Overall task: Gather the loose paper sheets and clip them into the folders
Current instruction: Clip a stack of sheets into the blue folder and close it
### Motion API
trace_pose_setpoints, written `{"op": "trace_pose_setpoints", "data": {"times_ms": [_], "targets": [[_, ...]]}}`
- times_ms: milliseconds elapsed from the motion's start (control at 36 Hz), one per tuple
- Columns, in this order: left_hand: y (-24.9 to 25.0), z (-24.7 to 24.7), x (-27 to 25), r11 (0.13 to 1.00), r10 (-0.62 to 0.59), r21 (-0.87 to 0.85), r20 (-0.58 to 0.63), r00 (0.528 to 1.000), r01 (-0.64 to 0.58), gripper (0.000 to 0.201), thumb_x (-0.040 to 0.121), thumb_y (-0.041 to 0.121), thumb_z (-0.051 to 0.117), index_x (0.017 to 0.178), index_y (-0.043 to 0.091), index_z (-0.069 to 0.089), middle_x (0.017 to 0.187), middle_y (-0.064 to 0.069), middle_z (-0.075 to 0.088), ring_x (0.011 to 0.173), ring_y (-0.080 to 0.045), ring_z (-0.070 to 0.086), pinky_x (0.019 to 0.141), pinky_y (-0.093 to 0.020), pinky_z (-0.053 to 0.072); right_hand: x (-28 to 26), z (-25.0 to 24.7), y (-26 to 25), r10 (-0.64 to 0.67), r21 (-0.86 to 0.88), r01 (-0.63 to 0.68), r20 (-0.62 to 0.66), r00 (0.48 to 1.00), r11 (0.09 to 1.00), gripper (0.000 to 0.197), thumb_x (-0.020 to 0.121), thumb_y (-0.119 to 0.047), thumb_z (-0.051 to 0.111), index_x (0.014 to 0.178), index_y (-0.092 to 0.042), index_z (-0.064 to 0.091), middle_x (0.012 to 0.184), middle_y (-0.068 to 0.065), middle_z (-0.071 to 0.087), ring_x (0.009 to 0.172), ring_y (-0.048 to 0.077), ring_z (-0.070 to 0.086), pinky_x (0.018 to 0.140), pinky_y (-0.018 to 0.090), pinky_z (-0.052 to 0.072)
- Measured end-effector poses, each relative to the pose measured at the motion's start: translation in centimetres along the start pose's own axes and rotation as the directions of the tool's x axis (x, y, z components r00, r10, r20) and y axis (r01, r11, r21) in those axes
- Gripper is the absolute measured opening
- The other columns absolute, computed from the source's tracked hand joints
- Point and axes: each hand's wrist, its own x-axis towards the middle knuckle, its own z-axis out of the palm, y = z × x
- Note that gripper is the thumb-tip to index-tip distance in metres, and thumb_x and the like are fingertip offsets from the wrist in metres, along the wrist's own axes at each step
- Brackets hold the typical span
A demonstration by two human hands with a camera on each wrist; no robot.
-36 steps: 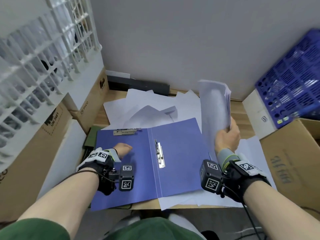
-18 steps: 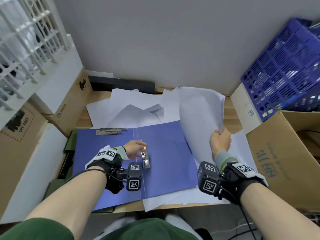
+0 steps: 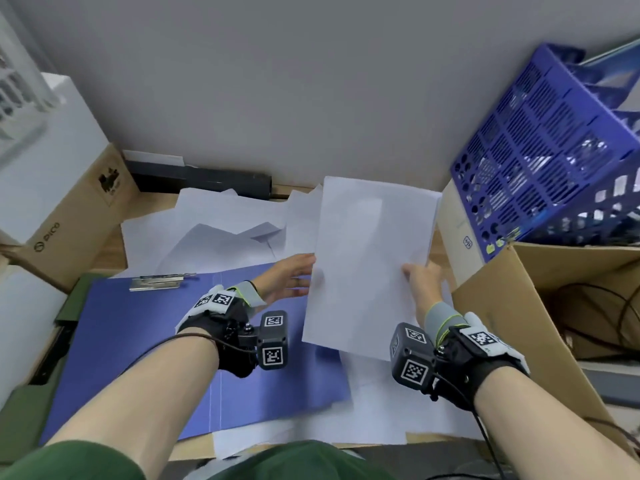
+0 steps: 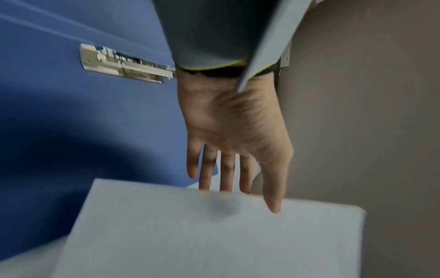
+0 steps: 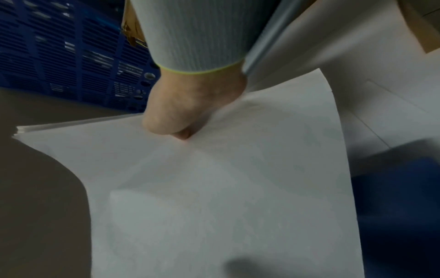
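Observation:
An open blue folder (image 3: 138, 341) lies flat on the desk, with a loose metal clip bar (image 3: 157, 282) at its far left corner. That clip bar (image 4: 126, 64) also shows in the left wrist view. Above the folder's right half, my right hand (image 3: 412, 275) pinches the right edge of a stack of white sheets (image 3: 370, 265), thumb on top (image 5: 181, 131). My left hand (image 3: 304, 271) reaches to the stack's left edge with straight fingers (image 4: 226, 169). Their tips slip under the stack (image 4: 214, 235) and the thumb lies over it. The folder's spine clip is hidden.
Loose sheets (image 3: 214, 230) lie scattered behind the folder, and more sheets (image 3: 381, 410) stick out under it at the front. A blue crate (image 3: 547, 161), a white box (image 3: 460, 233) and an open cardboard box (image 3: 519, 306) crowd the right. Another cardboard box (image 3: 79, 220) stands left.
My right hand has tipped the stack from upright down towards flat over the folder. My left hand left the folder's spine clip and moved right to the stack's left edge.

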Motion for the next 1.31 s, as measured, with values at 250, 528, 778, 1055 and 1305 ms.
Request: {"op": "trace_pose_setpoints", "data": {"times_ms": [250,528,778,1055,1305], "targets": [[-0.6,1.1,1.2,0.985,0.063,0.170,-0.194,0.979,-0.029,0.023,0.091,0.006,0.056,0.112,0.016,0.054,0.099,-0.002,0.066,0.082,-0.017,0.064,0.067,-0.025,0.056,3.5,0.4,2.4,0.379,-0.232,-0.318,0.305,0.874,0.919,0.031,0.075,-0.007,0.060,0.104,0.004,0.063,0.088,0.012,0.065,0.080,0.029,0.062,0.078,0.038,0.051],[-6.8,-3.2,-1.4,0.994,-0.063,0.056,-0.445,0.893,0.099,0.032,0.089,-0.001,0.056,0.118,0.011,0.054,0.120,-0.011,0.063,0.104,-0.029,0.061,0.090,-0.042,0.049,3.1,4.2,5.7,0.547,-0.351,-0.422,0.605,0.579,0.836,0.021,0.097,-0.009,0.043,0.101,-0.003,0.062,0.080,0.009,0.075,0.069,0.021,0.073,0.056,0.029,0.058],[-10.2,-4.4,-3.4,0.947,-0.313,-0.181,-0.332,0.890,0.265,0.027,0.094,-0.006,0.040,0.111,0.011,0.053,0.096,-0.008,0.063,0.084,-0.024,0.062,0.076,-0.034,0.052,1.3,7.1,7.3,0.581,-0.539,-0.267,0.576,0.575,0.799,0.016,0.100,-0.004,0.039,0.100,-0.001,0.055,0.057,0.002,0.070,0.045,0.011,0.066,0.038,0.016,0.045],[-10.9,-9.2,-3.5,0.939,-0.344,-0.178,-0.480,0.807,0.295,0.021,0.095,0.005,0.037,0.105,0.013,0.053,0.075,-0.006,0.058,0.054,-0.018,0.049,0.049,-0.021,0.044,0.5,8.3,9.8,0.556,-0.671,-0.178,0.403,0.727,0.720,0.023,0.089,0.008,0.041,0.072,-0.007,0.041,0.066,0.007,0.039,0.035,0.005,0.042,0.036,0.011,0.032],[-11.2,-12.3,-2.2,0.951,-0.308,-0.139,-0.494,0.813,0.275,0.024,0.094,-0.001,0.039,0.107,0.018,0.048,0.075,-0.004,0.054,0.037,-0.010,0.048,0.039,-0.015,0.038,-1.1,9.2,9.3,0.496,-0.633,-0.142,0.427,0.756,0.761,0.026,0.090,0.007,0.040,0.070,-0.009,0.043,0.064,0.006,0.043,0.052,0.017,0.043,0.037,0.011,0.036]]}}
